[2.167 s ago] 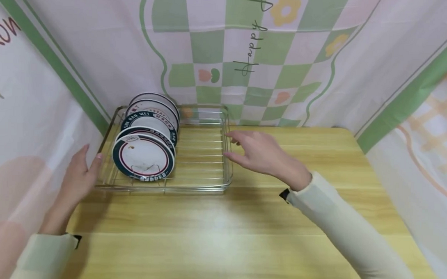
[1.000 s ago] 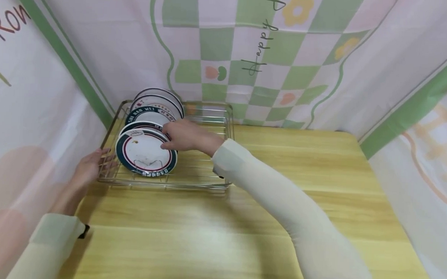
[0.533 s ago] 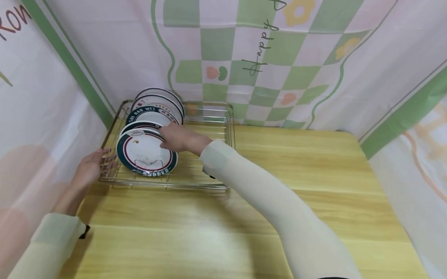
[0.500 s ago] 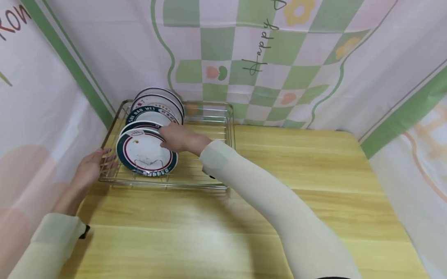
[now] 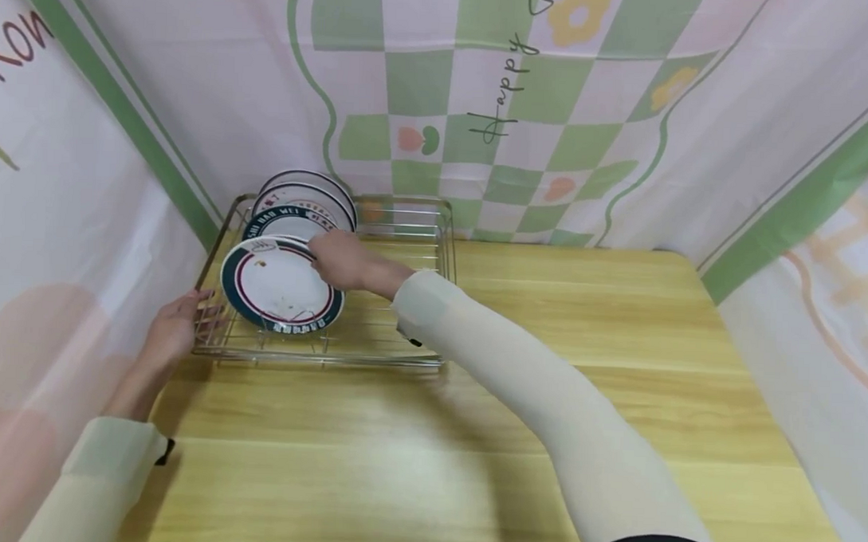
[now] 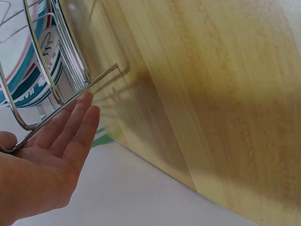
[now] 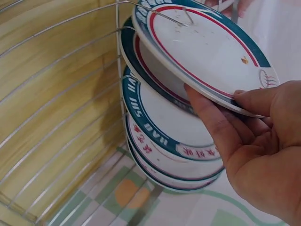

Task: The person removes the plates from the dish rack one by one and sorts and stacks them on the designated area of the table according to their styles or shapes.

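"SHI HAO WEI" on plate [image 7: 170, 113], "Happy", "Ron" on cloth [image 5: 476, 89]

Head view bright; pale glare lower centre on the yellow wood-grain worktop [image 5: 391, 469], soft shadow right of it. Wide-angle stretch at edges. Lettering smeared on the round white plate with dark-green rim [image 5: 283, 286]. Wrist views dimmer; left one shadowed across right half.

Bare hands [image 5: 339, 259]; long cream sleeves [image 5: 531, 378], pale grey-green cuffs [image 5: 115, 445], black wrist tabs [image 5: 165, 452].
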Demonstrator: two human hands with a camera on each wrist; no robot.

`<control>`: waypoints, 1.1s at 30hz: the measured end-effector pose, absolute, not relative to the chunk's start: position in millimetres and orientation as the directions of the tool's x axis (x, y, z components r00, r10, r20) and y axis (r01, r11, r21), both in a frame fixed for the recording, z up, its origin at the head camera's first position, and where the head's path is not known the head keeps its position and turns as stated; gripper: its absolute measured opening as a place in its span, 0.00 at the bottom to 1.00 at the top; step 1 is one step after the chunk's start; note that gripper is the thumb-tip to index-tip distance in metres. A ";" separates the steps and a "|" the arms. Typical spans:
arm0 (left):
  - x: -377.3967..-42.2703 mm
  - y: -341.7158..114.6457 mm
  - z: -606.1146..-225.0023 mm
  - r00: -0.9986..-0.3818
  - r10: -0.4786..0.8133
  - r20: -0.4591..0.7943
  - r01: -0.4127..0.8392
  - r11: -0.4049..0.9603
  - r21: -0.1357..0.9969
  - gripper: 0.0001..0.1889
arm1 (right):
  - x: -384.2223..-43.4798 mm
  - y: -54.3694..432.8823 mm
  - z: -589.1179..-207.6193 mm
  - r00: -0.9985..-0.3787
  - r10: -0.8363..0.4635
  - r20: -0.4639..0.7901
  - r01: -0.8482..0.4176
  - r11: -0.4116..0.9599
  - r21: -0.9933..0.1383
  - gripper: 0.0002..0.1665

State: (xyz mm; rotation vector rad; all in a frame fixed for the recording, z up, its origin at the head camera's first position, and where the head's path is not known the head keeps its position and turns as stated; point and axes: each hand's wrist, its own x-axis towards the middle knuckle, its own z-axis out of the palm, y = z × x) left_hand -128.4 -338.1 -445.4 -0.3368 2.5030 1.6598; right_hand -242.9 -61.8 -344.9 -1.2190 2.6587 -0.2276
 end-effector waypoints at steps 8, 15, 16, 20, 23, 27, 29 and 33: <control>-129.9 -341.3 -446.1 -0.961 -0.123 -0.247 -0.275 0.386 0.881 0.36 | -247.4 -26.7 -320.7 -0.712 -0.701 0.021 -0.660 0.659 -0.361 0.12; -127.5 -344.8 -446.7 -0.967 -0.110 -0.231 -0.255 0.388 0.886 0.36 | -246.8 16.8 -302.7 -0.763 -0.645 -0.023 -0.479 0.590 -0.650 0.13; -126.6 -344.2 -446.5 -0.967 -0.109 -0.230 -0.254 0.385 0.887 0.36 | -245.7 24.4 -299.8 -0.772 -0.633 -0.046 -0.433 0.578 -0.692 0.13; -124.0 -343.2 -445.1 -0.966 -0.119 -0.228 -0.256 0.392 0.883 0.36 | -240.1 59.4 -286.4 -0.812 -0.569 -0.127 -0.258 0.546 -0.797 0.14; -122.3 -344.0 -442.8 -0.967 -0.122 -0.225 -0.255 0.408 0.877 0.37 | -235.7 89.7 -276.6 -0.844 -0.506 -0.177 -0.141 0.528 -0.837 0.15; -120.6 -346.1 -440.5 -0.963 -0.133 -0.236 -0.271 0.435 0.859 0.37 | -230.3 131.3 -266.9 -0.881 -0.415 -0.228 -0.036 0.540 -0.841 0.16; -119.5 -346.7 -440.0 -0.964 -0.132 -0.233 -0.267 0.434 0.861 0.37 | -228.3 152.6 -264.6 -0.891 -0.376 -0.255 0.015 0.536 -0.844 0.17; -117.2 -346.9 -440.4 -0.967 -0.122 -0.222 -0.253 0.425 0.869 0.37 | -222.9 197.9 -265.2 -0.899 -0.328 -0.289 0.094 0.500 -0.861 0.19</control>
